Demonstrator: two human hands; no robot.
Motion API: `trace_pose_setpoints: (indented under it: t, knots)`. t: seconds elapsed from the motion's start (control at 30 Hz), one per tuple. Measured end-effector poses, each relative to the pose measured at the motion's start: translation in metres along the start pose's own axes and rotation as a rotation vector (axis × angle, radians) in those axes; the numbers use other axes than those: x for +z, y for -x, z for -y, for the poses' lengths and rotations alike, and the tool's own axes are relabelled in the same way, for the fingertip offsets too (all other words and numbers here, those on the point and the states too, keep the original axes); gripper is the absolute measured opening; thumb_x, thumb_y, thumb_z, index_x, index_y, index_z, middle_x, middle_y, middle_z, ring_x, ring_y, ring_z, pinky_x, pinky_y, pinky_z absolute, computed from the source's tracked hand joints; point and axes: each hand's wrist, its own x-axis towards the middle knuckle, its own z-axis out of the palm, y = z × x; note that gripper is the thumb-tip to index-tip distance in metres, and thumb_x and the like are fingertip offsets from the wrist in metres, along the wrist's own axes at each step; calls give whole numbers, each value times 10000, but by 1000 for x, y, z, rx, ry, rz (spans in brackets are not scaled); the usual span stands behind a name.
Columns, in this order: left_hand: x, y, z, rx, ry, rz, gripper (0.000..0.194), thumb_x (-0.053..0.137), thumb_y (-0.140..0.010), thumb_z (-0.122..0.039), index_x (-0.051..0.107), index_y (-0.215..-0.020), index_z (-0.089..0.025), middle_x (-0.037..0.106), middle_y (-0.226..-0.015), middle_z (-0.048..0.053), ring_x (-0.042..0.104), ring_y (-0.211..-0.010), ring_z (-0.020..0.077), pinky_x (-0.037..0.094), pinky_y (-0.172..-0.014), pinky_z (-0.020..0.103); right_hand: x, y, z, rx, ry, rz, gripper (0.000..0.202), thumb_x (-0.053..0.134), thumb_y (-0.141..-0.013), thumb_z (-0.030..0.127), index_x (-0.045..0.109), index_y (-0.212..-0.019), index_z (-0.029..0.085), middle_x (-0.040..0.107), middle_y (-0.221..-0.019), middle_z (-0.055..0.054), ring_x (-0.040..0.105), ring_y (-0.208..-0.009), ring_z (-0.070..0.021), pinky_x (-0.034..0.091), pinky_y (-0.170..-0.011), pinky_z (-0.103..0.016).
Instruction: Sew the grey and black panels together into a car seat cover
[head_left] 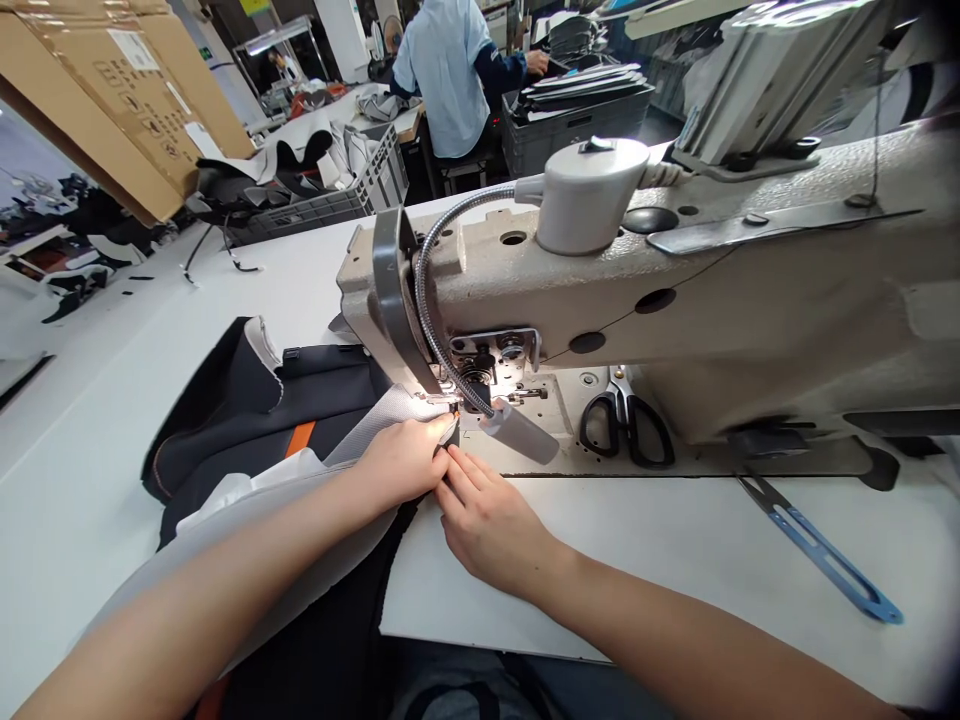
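Observation:
A black fabric piece [337, 385] with grey lining and an orange stripe [301, 438] lies left of the sewing machine [480, 270], its edge running under the lit needle area. My left hand [401, 460] presses on the grey lining [375, 430] just in front of the presser foot, fingers closed on the edge. Touching it from the right, my right hand [487, 515] has its fingertips together at the same fabric edge. The needle and the seam under the foot are partly hidden by my left fingers and the lamp [525, 432].
Black-handled scissors [626, 420] lie on the machine bed. Blue thread snips [825, 560] rest on the white table [562, 600] at right. Behind are a grey crate [375, 180] of fabric pieces, a cardboard box [135, 90] and a person in light blue [450, 80].

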Motion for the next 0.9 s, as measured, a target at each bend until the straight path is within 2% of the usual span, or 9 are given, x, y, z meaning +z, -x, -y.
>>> trace_pose_setpoints:
  t: [0.37,0.7,0.9]
  knots:
    - [6,2,-1,-35,-24,-29,264,404,-798,-229,556,-1015,-221,659,-735,49,653,-700,253,427,-555,294,1,1,-1,4,-25,-20,396,465,-826,164,577,-1163,-13,552,-1254,-249,497,-1217,-325,427,-1043,-430]
    - [1,4,-12,-113,-114,76,326,373,-823,-156,521,-1113,-177,682,-842,107,676,-790,282,485,-622,327,1,2,-4,-25,-50,-43,369,458,-818,128,603,-1130,-4,584,-1205,-240,521,-1195,-316,437,-1039,-425]
    - [-1,0,-7,-37,-9,56,249,372,-809,-159,549,-982,-192,662,-751,73,660,-719,262,439,-566,302,3,1,-2,-51,21,-102,340,432,-832,78,614,-1105,-7,616,-1145,-245,572,-1130,-297,470,-997,-402]
